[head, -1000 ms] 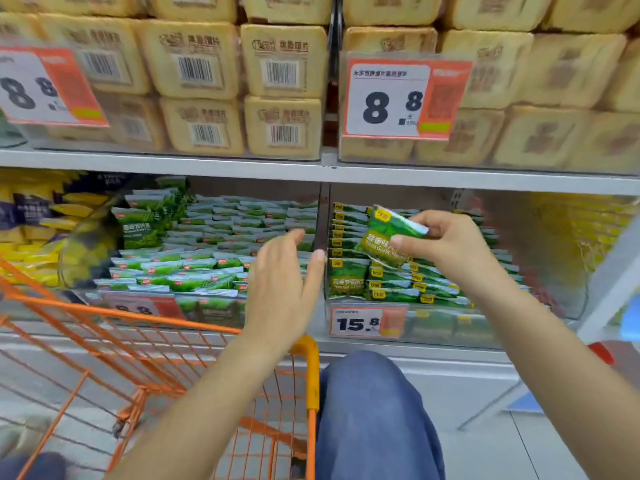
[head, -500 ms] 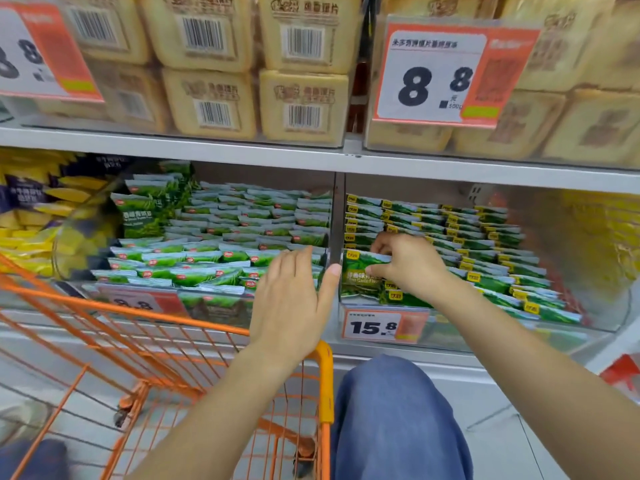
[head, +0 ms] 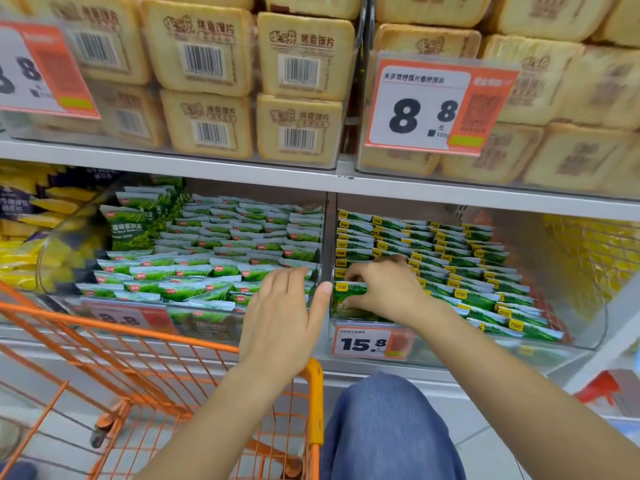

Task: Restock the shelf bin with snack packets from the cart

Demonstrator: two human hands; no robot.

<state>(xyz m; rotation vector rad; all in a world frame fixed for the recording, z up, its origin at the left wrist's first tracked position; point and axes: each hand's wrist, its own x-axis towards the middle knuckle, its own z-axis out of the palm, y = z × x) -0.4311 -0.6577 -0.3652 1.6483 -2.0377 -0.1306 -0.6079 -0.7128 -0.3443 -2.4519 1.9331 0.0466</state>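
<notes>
A clear shelf bin [head: 568,344] on the lower shelf holds rows of green snack packets with yellow tags. My right hand [head: 388,292] is inside its front left corner, fingers curled round a green packet [head: 349,292] and setting it against the front row. My left hand [head: 284,313] hovers with straight fingers in front of the divider between the two bins, holding nothing. The orange wire cart [head: 138,368] stands below my left arm; no packets show inside it.
A neighbouring bin [head: 62,244] to the left is full of lighter green packets. Yellow packets [head: 20,237] lie further left. The shelf above carries toast-slice packs [head: 204,126] and price tags. My knee in blue jeans [head: 391,427] is beside the cart.
My right hand carried the green packet from in front of the bin down into its front left corner. The view moved closer to the shelf. My left hand stayed roughly in place.
</notes>
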